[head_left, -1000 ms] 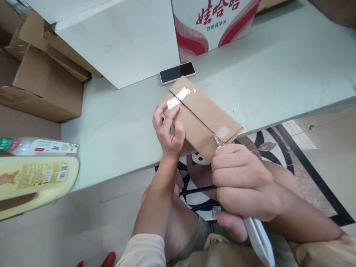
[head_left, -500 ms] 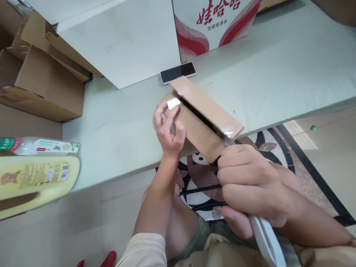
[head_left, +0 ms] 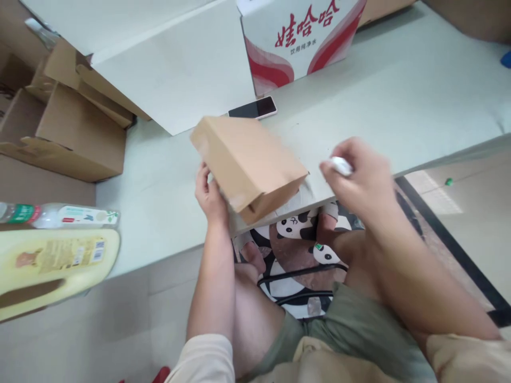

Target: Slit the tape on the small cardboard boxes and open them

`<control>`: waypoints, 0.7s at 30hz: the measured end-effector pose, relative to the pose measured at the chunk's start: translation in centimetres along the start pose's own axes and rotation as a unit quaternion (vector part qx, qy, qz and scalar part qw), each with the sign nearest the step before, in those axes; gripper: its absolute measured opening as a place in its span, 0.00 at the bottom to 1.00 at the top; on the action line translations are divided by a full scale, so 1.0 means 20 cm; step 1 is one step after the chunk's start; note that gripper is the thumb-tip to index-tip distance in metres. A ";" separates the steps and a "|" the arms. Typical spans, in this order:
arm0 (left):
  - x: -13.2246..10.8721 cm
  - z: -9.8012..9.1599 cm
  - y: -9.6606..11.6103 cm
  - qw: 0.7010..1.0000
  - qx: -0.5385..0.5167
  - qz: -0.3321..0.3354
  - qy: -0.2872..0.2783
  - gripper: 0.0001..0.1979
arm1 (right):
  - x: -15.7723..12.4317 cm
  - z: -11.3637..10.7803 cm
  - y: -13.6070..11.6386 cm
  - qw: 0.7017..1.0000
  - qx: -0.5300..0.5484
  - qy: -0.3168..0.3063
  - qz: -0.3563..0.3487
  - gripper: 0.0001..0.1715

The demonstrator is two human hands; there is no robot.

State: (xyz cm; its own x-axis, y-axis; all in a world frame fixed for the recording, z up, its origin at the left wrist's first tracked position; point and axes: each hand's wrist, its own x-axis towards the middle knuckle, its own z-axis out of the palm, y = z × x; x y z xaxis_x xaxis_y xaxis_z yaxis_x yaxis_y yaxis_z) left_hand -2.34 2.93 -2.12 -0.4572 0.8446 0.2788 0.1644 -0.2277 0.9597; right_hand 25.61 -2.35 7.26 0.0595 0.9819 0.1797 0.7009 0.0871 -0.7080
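A small brown cardboard box (head_left: 249, 157) is tipped up off the pale green table (head_left: 399, 106) near its front edge. My left hand (head_left: 211, 197) grips the box from below at its left side, fingers hidden behind it. My right hand (head_left: 359, 178) is closed around a white utility knife (head_left: 341, 166), just right of the box and above the table edge, apart from the box. The blade does not show.
A black phone (head_left: 253, 109) lies behind the box. A red-and-white printed carton (head_left: 297, 40) and a white board (head_left: 171, 74) stand at the back. Open brown cartons (head_left: 72, 127) sit at left. A yellow jug (head_left: 51, 266) and a clear bottle (head_left: 59, 215) lie at lower left.
The knife came out of the taped seam at the box's near end and my right hand moved up and right. My left hand shifted from on top to under the box and tilted it up.
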 end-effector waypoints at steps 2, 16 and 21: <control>0.02 -0.04 -0.01 0.986 -0.094 -0.133 0.018 0.23 | 0.08 0.12 0.09 0.994 -0.036 -0.047 0.088 0.05; 0.05 -0.15 0.07 0.974 -0.145 -0.156 -0.075 0.20 | 0.15 0.33 0.26 0.948 0.226 -0.225 0.024 0.14; -0.02 -0.13 0.07 0.955 -0.148 -0.210 -0.147 0.29 | 0.13 0.35 0.22 0.961 0.183 -0.199 0.054 0.16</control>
State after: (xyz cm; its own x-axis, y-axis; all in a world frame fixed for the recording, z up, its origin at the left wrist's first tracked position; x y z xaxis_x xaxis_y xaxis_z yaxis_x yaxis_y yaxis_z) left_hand -4.15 1.09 -0.76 -0.1570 0.9811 -0.1133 -0.2531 0.0710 0.9648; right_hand 23.86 1.71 -0.17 -0.2101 0.9685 -0.1335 0.4055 -0.0379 -0.9133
